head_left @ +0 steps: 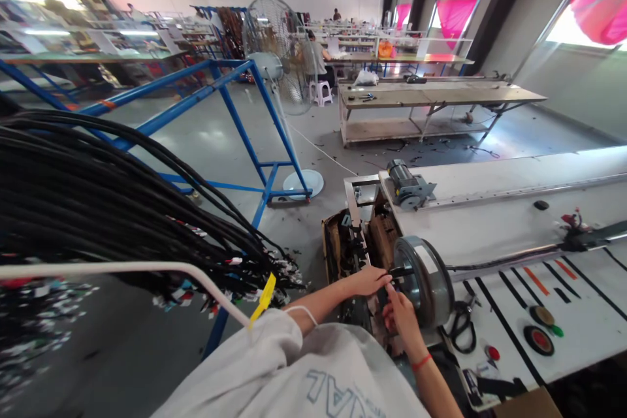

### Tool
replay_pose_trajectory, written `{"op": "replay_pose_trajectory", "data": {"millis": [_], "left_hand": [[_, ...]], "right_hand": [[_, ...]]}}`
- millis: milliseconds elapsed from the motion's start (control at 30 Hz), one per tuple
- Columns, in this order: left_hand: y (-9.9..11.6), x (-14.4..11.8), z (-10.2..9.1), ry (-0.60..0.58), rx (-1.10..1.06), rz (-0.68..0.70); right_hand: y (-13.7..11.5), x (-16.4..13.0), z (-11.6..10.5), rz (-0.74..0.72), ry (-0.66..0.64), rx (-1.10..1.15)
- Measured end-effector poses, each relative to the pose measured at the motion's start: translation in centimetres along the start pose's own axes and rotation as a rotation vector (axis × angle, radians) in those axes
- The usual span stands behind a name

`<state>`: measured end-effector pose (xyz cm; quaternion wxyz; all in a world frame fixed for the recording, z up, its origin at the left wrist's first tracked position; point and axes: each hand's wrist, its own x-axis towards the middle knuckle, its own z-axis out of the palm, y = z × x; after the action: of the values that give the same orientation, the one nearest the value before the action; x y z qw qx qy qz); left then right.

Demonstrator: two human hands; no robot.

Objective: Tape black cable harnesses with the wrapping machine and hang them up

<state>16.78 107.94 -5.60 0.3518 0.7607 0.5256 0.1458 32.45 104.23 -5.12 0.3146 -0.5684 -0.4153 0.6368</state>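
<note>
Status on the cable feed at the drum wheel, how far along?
Done: a black cable already runs along the white table from the grey wheel. In hand: left hand and right hand are both at the wheel's edge. Left: a large bundle of black cables hangs on the rack.

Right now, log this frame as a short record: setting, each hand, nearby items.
setting: factory hall with long workbenches
left hand: fingers at the black piece in front of the grey round drum, grip unclear
right hand: fingers on the same spot, red band on the wrist
machine table: white, black stripes, red button
to the left: bundle of black cables over a blue frame
behind: standing fan
</note>
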Motion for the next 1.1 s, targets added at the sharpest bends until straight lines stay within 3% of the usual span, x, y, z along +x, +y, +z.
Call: {"op": "replay_pose_trajectory", "data": {"millis": [100,200,633,833,900,1100], "left_hand": [[0.4,0.1,-0.8,-0.011,0.003,0.018],[0.3,0.2,-0.9,-0.021,0.024,0.027],[-0.2,0.1,-0.2,-0.006,-0.001,0.009],[0.2,-0.5,0.0,0.053,-0.044,-0.036],[0.2,-0.6,0.1,0.080,-0.051,-0.032],[-0.1,-0.5,0.9,0.041,0.023,-0.033]], "right_hand": [[1.7,0.3,-0.3,0.132,0.129,0.050],[0.9,1.2,0.0,0.186,0.107,0.122],[-0.6,2.0,0.2,0.041,0.084,0.303],[0.8,2.3,-0.4,-0.010,0.138,0.285],[1.3,2.0,-0.6,-0.067,0.147,0.214],[0.7,1.6,0.0,-0.438,0.169,-0.176]]}}
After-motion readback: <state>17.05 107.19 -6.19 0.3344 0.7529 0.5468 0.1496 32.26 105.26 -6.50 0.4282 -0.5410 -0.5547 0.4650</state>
